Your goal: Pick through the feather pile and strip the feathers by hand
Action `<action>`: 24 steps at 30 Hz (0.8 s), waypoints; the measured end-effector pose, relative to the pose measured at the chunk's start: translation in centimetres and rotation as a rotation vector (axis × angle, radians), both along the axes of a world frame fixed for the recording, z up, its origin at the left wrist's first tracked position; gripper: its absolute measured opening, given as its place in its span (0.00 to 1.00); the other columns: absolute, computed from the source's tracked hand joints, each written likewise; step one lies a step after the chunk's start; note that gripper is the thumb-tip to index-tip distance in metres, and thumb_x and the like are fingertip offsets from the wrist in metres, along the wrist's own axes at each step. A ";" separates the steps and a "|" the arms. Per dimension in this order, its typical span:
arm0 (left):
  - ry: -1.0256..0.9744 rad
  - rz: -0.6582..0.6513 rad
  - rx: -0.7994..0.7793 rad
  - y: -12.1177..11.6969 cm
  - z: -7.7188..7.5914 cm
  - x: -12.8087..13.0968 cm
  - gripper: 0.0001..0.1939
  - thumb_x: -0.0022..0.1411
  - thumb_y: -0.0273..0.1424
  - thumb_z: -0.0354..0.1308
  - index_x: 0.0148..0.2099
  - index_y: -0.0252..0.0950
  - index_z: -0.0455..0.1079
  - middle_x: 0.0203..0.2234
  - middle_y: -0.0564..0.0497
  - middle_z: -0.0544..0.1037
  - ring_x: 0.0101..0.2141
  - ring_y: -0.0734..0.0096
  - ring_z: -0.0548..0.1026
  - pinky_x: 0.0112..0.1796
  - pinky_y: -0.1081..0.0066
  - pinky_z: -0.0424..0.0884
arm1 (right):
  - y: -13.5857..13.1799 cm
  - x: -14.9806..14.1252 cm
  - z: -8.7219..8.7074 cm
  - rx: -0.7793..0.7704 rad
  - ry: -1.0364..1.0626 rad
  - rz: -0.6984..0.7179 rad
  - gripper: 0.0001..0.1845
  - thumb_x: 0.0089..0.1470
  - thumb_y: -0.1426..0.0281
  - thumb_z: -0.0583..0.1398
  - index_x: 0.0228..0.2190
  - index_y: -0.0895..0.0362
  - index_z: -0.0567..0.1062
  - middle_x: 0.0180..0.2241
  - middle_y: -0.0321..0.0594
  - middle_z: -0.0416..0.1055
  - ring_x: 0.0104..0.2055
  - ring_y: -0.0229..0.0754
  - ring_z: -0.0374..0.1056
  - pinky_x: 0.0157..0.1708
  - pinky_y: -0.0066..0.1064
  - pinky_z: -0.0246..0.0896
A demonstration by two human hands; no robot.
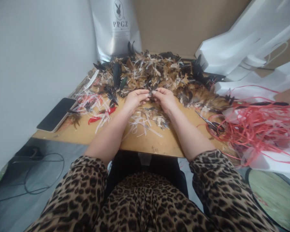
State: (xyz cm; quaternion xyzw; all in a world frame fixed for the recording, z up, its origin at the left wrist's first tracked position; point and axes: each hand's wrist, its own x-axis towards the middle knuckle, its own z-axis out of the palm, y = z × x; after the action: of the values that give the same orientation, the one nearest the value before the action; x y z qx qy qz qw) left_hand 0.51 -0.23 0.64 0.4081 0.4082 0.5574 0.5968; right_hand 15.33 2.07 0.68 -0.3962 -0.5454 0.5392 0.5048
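Observation:
My left hand [136,99] and my right hand [163,98] meet at the near edge of a heap of brown and black feathers [157,69]. Both pinch with thumb and fingertips, almost touching one another. Between them sits a small dark feather [152,89]; its lower part is hidden by my fingers. Just below my hands, a loose bunch of pale stripped quills and light feathers [145,120] lies on the wooden table [159,143]. To the left of my left hand are white strips and red feathers [101,116].
A phone [58,113] lies at the table's left edge. Scissors [211,122] rest at the right beside a tangle of red strings [261,125]. Behind the heap stands a silver bag [116,32]. White bags [234,48] fill the back right. A round green stool [273,196] stands below right.

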 end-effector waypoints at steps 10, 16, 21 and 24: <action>0.130 -0.084 0.056 0.2 -0.5 -0.1 0.12 0.42 0.30 0.67 0.31 0.29 0.73 0.25 0.48 0.77 0.20 0.83 0.68 0.20 0.82 0.59 | -0.1 1.4 1.0 0.193 -0.268 0.108 0.14 0.41 0.60 0.64 0.23 0.59 0.71 0.21 0.35 0.70 0.22 0.32 0.59 0.24 0.25 0.54; 0.131 -0.115 0.044 0.0 -0.3 0.0 0.11 0.42 0.29 0.67 0.29 0.29 0.71 0.22 0.50 0.76 0.19 0.84 0.67 0.19 0.81 0.59 | -0.1 2.1 1.7 0.174 -0.297 0.139 0.14 0.41 0.61 0.63 0.24 0.60 0.72 0.18 0.33 0.67 0.20 0.31 0.58 0.23 0.25 0.54; 0.103 -0.110 -0.008 -0.1 -0.1 0.0 0.10 0.43 0.28 0.66 0.29 0.30 0.69 0.22 0.50 0.76 0.20 0.83 0.69 0.20 0.82 0.60 | 1.3 5.8 2.3 0.239 -0.582 -0.091 0.09 0.41 0.67 0.61 0.24 0.62 0.74 0.19 0.35 0.67 0.21 0.32 0.58 0.25 0.26 0.54; 0.085 -0.105 -0.003 -0.1 -0.1 0.1 0.10 0.44 0.28 0.66 0.29 0.29 0.69 0.22 0.50 0.76 0.20 0.83 0.70 0.20 0.82 0.61 | 2.0 7.6 2.0 0.286 -0.833 -0.063 0.06 0.40 0.71 0.60 0.23 0.62 0.75 0.22 0.37 0.70 0.24 0.34 0.62 0.28 0.27 0.55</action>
State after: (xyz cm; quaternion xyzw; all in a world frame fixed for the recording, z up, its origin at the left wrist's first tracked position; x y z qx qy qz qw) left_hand 0.57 -0.34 0.51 0.4514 0.4119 0.5068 0.6081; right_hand 22.90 4.04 2.64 -0.5222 -0.7591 0.2371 0.3079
